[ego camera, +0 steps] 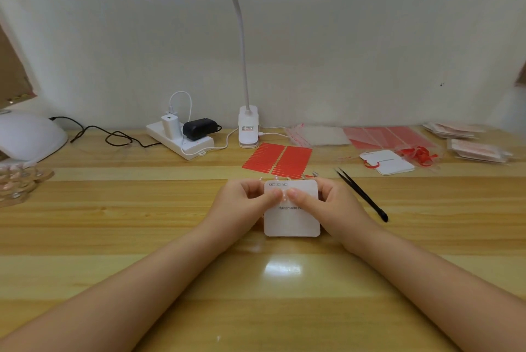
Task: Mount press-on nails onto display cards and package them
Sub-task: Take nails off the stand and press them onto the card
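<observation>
While on the wooden desk, 2 hands, left hand and right hand, both pinching display card.

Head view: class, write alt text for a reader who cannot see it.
Two hands, left hand and right hand, hold a white display card over a wooden table. Black tweezers lie right; red adhesive strips lie behind.
</observation>
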Action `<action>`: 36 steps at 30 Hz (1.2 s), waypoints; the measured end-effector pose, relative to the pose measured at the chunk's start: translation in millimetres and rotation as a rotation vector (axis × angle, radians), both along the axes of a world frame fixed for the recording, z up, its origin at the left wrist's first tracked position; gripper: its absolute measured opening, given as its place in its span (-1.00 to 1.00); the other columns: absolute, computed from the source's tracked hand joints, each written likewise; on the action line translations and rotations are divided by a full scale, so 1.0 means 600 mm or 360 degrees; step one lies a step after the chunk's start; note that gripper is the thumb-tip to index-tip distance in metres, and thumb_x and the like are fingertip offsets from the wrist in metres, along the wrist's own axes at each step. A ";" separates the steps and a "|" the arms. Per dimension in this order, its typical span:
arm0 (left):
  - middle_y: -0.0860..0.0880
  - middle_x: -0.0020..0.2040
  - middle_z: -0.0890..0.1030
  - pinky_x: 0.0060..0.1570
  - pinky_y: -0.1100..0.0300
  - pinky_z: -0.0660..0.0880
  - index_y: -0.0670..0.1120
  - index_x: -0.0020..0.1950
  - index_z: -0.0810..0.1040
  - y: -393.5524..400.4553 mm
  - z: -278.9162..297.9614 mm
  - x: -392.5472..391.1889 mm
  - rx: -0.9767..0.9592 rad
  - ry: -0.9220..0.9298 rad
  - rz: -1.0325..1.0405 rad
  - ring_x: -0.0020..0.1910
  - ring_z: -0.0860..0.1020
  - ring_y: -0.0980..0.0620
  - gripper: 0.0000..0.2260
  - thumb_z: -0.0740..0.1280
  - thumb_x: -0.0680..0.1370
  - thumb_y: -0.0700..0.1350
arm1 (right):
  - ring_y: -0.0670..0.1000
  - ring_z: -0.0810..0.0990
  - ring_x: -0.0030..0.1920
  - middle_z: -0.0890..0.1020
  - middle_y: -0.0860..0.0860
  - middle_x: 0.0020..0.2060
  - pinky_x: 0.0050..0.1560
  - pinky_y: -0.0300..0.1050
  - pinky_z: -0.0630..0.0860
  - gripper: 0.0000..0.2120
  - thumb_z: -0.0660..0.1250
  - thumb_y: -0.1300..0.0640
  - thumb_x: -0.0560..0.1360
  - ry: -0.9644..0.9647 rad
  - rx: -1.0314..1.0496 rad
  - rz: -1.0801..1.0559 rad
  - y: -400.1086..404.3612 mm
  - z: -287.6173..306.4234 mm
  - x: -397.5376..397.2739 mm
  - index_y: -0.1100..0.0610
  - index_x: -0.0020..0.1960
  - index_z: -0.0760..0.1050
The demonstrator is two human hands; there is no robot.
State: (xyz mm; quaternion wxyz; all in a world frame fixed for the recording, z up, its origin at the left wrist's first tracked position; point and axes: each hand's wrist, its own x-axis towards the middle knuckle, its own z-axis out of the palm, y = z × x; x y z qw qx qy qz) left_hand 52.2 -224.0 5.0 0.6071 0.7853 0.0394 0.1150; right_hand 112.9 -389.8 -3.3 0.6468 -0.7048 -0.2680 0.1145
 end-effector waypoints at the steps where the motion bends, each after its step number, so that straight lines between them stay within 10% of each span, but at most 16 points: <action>1: -0.03 -0.20 0.70 -0.33 0.34 0.50 -0.06 -0.06 0.66 0.004 0.003 0.000 0.0080 -0.0023 -0.0003 -0.23 0.66 0.10 -0.94 0.40 0.50 -0.15 | -0.06 0.69 -0.14 0.71 -0.02 -0.15 -0.27 -0.25 0.57 -0.92 0.40 0.11 0.49 -0.0031 -0.0050 -0.0017 0.001 -0.001 0.002 0.06 -0.02 0.61; 15: 0.11 -0.17 0.47 -0.13 0.19 0.27 0.10 -0.21 0.58 0.030 -0.014 0.009 0.1569 -0.0273 0.0223 -0.09 0.39 0.09 -0.89 0.43 0.40 0.10 | -0.05 0.37 0.10 0.50 -0.10 -0.02 0.01 -0.24 0.28 -0.68 0.49 -0.04 0.37 -0.0780 -0.0857 -0.0374 0.014 -0.019 0.004 0.01 0.00 0.44; 20: 0.11 -0.20 0.48 -0.15 0.15 0.29 0.05 -0.24 0.48 0.032 -0.011 0.013 0.1390 -0.0448 0.0438 -0.14 0.42 0.08 -0.84 0.43 0.41 0.04 | -0.06 0.46 0.01 0.55 -0.09 -0.12 0.04 -0.18 0.40 -0.85 0.43 0.05 0.45 -0.0744 -0.0671 -0.0417 0.013 -0.011 0.000 0.11 -0.09 0.53; 27: 0.17 0.18 0.53 0.28 0.01 0.35 0.07 0.36 0.36 0.044 -0.015 0.042 0.1152 0.0066 0.0321 0.25 0.45 0.14 -0.47 0.41 0.43 0.10 | -0.05 0.40 -0.07 0.41 -0.18 -0.27 -0.14 -0.20 0.26 -0.87 0.34 0.06 0.48 -0.0797 -0.0747 -0.0607 0.015 -0.009 0.003 -0.01 -0.24 0.46; 36: 0.32 -0.11 0.51 0.14 0.12 0.33 0.02 0.34 0.42 0.034 -0.018 0.032 0.1154 -0.0426 0.0309 0.06 0.44 0.20 -0.45 0.46 0.40 0.08 | -0.08 0.46 -0.29 0.50 -0.14 -0.36 -0.32 -0.17 0.37 -0.88 0.39 0.03 0.47 -0.0923 -0.0745 -0.0610 0.012 -0.006 0.016 0.01 -0.20 0.65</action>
